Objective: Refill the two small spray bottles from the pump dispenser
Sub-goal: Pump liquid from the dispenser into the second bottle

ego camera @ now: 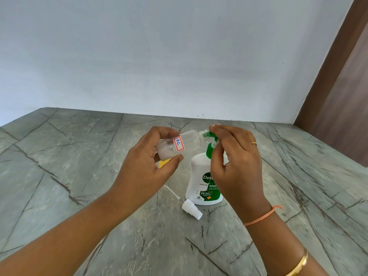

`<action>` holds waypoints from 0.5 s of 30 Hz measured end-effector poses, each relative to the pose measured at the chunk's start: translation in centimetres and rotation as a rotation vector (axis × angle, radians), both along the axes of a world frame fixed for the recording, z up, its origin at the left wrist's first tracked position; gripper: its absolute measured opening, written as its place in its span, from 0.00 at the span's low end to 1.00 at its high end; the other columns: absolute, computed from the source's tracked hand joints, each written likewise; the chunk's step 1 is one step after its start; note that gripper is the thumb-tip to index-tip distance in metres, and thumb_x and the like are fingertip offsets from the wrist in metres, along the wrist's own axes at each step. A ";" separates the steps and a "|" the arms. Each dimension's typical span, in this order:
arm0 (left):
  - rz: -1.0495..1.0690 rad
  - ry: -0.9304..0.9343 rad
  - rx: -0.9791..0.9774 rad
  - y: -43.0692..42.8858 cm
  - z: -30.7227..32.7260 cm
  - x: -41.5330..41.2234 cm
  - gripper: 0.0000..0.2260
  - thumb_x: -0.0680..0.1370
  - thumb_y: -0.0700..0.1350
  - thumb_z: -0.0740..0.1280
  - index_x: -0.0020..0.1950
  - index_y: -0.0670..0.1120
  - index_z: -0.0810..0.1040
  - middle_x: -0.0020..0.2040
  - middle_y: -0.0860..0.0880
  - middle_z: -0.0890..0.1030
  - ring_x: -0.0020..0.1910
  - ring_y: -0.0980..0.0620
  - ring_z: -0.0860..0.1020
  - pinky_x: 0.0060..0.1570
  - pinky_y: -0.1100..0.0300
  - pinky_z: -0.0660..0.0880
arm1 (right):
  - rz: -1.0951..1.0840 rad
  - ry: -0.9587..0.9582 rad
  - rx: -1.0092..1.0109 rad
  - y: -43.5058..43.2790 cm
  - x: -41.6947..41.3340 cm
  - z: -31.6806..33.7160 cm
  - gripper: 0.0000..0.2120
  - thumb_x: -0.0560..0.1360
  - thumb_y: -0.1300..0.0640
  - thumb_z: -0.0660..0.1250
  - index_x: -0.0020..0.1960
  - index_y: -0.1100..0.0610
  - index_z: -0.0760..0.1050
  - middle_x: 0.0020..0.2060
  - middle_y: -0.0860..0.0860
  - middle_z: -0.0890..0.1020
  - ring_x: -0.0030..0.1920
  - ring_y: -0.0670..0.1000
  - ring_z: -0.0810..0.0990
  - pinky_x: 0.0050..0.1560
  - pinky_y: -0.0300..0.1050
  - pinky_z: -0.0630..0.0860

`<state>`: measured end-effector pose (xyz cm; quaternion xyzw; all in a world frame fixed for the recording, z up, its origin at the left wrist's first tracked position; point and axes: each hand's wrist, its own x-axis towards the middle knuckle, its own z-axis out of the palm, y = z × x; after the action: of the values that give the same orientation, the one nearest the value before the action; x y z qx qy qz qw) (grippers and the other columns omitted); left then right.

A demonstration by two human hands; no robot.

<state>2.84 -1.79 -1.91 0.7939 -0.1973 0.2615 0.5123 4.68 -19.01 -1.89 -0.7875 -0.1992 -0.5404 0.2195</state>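
My left hand point(148, 160) grips a small clear spray bottle point(190, 139) by its base, tilted almost sideways, with its open threaded neck at the green pump nozzle. A red-bordered label sits on its side, and some white liquid lies in the base end. My right hand point(236, 158) rests on top of the green pump head point(210, 145) of the white pump dispenser point(201, 182), which stands on the counter. The bottle's white spray cap point(191, 209) with its thin tube lies on the counter in front of the dispenser. A second spray bottle is not visible.
The grey marble-patterned counter point(79, 156) meets a pale wall at the back. A brown wooden panel point(342, 92) stands at the right. Something yellow point(164, 162) shows under my left hand.
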 end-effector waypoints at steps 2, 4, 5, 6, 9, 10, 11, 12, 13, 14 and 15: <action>0.002 -0.005 -0.006 0.1 0.0 0.0 0.17 0.71 0.42 0.72 0.53 0.59 0.72 0.51 0.60 0.77 0.49 0.61 0.78 0.45 0.72 0.75 | 0.003 -0.010 -0.010 0.0 -0.1 0.2 0.15 0.72 0.66 0.59 0.54 0.65 0.79 0.49 0.57 0.81 0.50 0.55 0.76 0.53 0.45 0.72; 0.008 -0.011 -0.003 0.1 0.0 0.1 0.18 0.71 0.42 0.72 0.53 0.60 0.71 0.51 0.62 0.77 0.50 0.62 0.77 0.45 0.73 0.75 | -0.003 -0.013 -0.021 0.1 -0.1 0.3 0.15 0.72 0.66 0.58 0.54 0.65 0.79 0.48 0.57 0.81 0.49 0.56 0.77 0.53 0.45 0.72; 0.009 -0.013 -0.001 0.0 0.0 0.1 0.17 0.71 0.43 0.72 0.53 0.60 0.71 0.51 0.62 0.77 0.50 0.62 0.77 0.45 0.72 0.75 | -0.009 -0.012 -0.023 0.0 0.0 0.3 0.15 0.72 0.66 0.58 0.54 0.65 0.79 0.48 0.57 0.81 0.49 0.57 0.77 0.53 0.45 0.71; 0.010 -0.017 0.000 0.1 0.0 0.1 0.17 0.71 0.43 0.72 0.53 0.60 0.71 0.51 0.61 0.77 0.50 0.62 0.77 0.46 0.72 0.75 | -0.018 -0.012 -0.023 0.1 0.1 0.3 0.15 0.72 0.65 0.58 0.54 0.65 0.79 0.48 0.57 0.81 0.48 0.58 0.77 0.52 0.45 0.71; 0.016 -0.030 0.003 0.0 0.0 0.2 0.17 0.71 0.43 0.72 0.53 0.60 0.72 0.52 0.60 0.77 0.51 0.60 0.78 0.47 0.70 0.76 | -0.032 -0.025 -0.007 0.1 0.3 0.0 0.15 0.72 0.65 0.58 0.54 0.65 0.79 0.48 0.57 0.81 0.48 0.59 0.77 0.52 0.45 0.70; 0.018 -0.031 0.004 0.0 0.0 0.2 0.17 0.71 0.43 0.72 0.53 0.60 0.72 0.52 0.60 0.77 0.51 0.60 0.78 0.47 0.70 0.76 | -0.033 -0.033 0.003 0.1 0.3 -0.2 0.15 0.72 0.66 0.58 0.54 0.65 0.79 0.48 0.57 0.81 0.48 0.59 0.77 0.53 0.44 0.70; 0.021 -0.031 0.007 0.0 0.0 0.2 0.17 0.71 0.43 0.72 0.53 0.60 0.72 0.52 0.60 0.77 0.50 0.60 0.78 0.47 0.70 0.76 | -0.034 -0.041 0.013 0.2 0.4 -0.4 0.15 0.72 0.67 0.58 0.54 0.65 0.79 0.48 0.57 0.81 0.47 0.59 0.77 0.53 0.44 0.69; 0.024 -0.030 0.010 0.0 0.1 0.2 0.17 0.70 0.43 0.72 0.53 0.59 0.72 0.52 0.60 0.77 0.50 0.60 0.78 0.46 0.70 0.76 | -0.038 -0.046 0.019 0.2 0.4 -0.5 0.15 0.72 0.67 0.58 0.54 0.65 0.79 0.48 0.57 0.81 0.47 0.59 0.77 0.53 0.43 0.69; 0.025 -0.027 0.012 0.0 0.1 0.2 0.17 0.70 0.43 0.72 0.53 0.59 0.72 0.51 0.60 0.77 0.50 0.61 0.78 0.46 0.71 0.76 | -0.045 -0.047 0.019 0.3 0.5 -0.7 0.15 0.72 0.67 0.58 0.54 0.65 0.79 0.48 0.57 0.81 0.47 0.59 0.77 0.52 0.43 0.69; 0.024 -0.022 0.010 0.0 0.2 0.1 0.17 0.70 0.43 0.73 0.52 0.59 0.73 0.51 0.60 0.78 0.49 0.61 0.78 0.45 0.72 0.75 | -0.055 -0.048 0.012 0.3 0.6 -0.9 0.15 0.72 0.67 0.58 0.53 0.65 0.79 0.48 0.57 0.81 0.46 0.59 0.77 0.51 0.43 0.68; 0.021 -0.014 0.004 0.1 0.3 0.1 0.17 0.70 0.42 0.73 0.52 0.59 0.73 0.51 0.60 0.78 0.48 0.62 0.78 0.43 0.73 0.75 | -0.064 -0.050 0.005 0.4 0.6 -1.1 0.14 0.72 0.66 0.58 0.53 0.65 0.79 0.47 0.58 0.81 0.46 0.59 0.77 0.51 0.43 0.68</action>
<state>2.92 -1.68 -1.65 0.7952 -0.1930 0.2720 0.5064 5.29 -18.66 -2.98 -0.7791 -0.1781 -0.5671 0.1992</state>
